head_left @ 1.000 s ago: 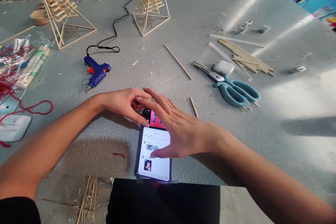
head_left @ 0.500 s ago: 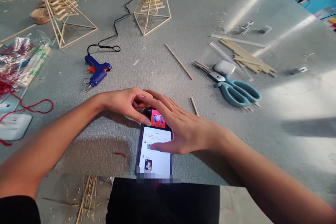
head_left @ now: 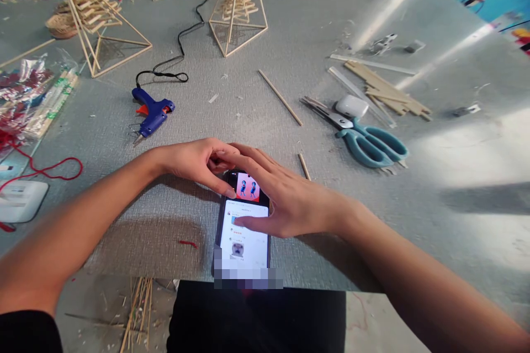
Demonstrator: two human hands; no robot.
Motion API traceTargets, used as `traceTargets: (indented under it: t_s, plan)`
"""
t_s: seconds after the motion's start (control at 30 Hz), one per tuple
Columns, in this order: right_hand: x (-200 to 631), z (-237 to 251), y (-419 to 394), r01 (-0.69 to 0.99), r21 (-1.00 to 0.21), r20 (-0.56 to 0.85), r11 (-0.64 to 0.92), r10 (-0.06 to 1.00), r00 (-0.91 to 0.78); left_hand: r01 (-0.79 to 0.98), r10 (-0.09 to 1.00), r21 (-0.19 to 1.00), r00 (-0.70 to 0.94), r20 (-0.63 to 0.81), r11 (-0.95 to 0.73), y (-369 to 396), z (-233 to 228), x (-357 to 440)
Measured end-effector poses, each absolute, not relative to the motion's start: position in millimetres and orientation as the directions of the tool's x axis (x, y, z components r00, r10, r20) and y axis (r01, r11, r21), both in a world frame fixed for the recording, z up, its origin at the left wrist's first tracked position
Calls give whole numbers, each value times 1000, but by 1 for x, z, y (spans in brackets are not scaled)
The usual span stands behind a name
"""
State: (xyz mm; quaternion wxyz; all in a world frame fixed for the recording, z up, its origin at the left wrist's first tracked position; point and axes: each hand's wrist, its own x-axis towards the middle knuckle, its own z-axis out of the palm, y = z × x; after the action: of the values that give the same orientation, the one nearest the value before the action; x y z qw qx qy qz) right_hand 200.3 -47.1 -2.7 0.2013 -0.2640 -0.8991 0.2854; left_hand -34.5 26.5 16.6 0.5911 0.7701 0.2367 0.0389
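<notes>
A phone (head_left: 244, 242) lies flat at the near edge of the grey table (head_left: 256, 94), its screen lit with a feed of pictures. My right hand (head_left: 285, 198) lies over the phone's right side, thumb tip touching the screen. My left hand (head_left: 194, 162) rests at the phone's top left corner, its fingers curled against the top edge and meeting the right hand's fingertips. Neither hand lifts the phone.
A blue glue gun (head_left: 151, 112) with a black cord lies at left. Teal scissors (head_left: 368, 140), a white earbud case (head_left: 351, 106) and flat wooden strips (head_left: 387, 91) lie at right. Two stick pyramids (head_left: 99, 27) (head_left: 236, 8) stand at the back. Loose sticks (head_left: 280, 96) lie mid-table.
My right thumb has slid up the screen and the feed has scrolled. The right hand's fingers have lowered and drawn in. The left hand has stayed put.
</notes>
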Motion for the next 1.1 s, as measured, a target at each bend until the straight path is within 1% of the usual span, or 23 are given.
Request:
traceTargets:
  t_s: [0.17,0.27,0.33,0.43,0.53,0.67,0.9,0.97,1.1]
  plan:
    - [200,-3,-48,358,-629,215,690,597,-773,316,400,930,889,-222,-187,27,16,-35]
    - [199,-1,-47,321,-650,260,689,599,-758,322,386,926,894,-228,-198,27,15,-35]
    - [198,-1,-45,288,-660,313,694,602,-735,328,393,925,889,-234,-191,27,14,-35]
    - [197,-4,-39,235,-680,431,694,638,-638,326,403,928,885,-233,-181,26,12,-35]
    - [196,-11,-32,226,-716,505,660,715,-484,335,390,923,888,-243,-187,26,12,-34]
    - [193,-16,-31,277,-763,502,584,806,-314,378,412,909,867,-280,-177,24,17,-33]
    - [194,-11,-43,328,-786,510,524,850,-134,385,418,915,856,-305,-121,22,19,-31]
    - [196,-10,-44,311,-797,510,518,853,-112,390,414,913,855,-311,-119,21,19,-31]
    - [197,-9,-46,296,-800,506,521,852,-134,397,409,909,856,-317,-126,21,19,-30]
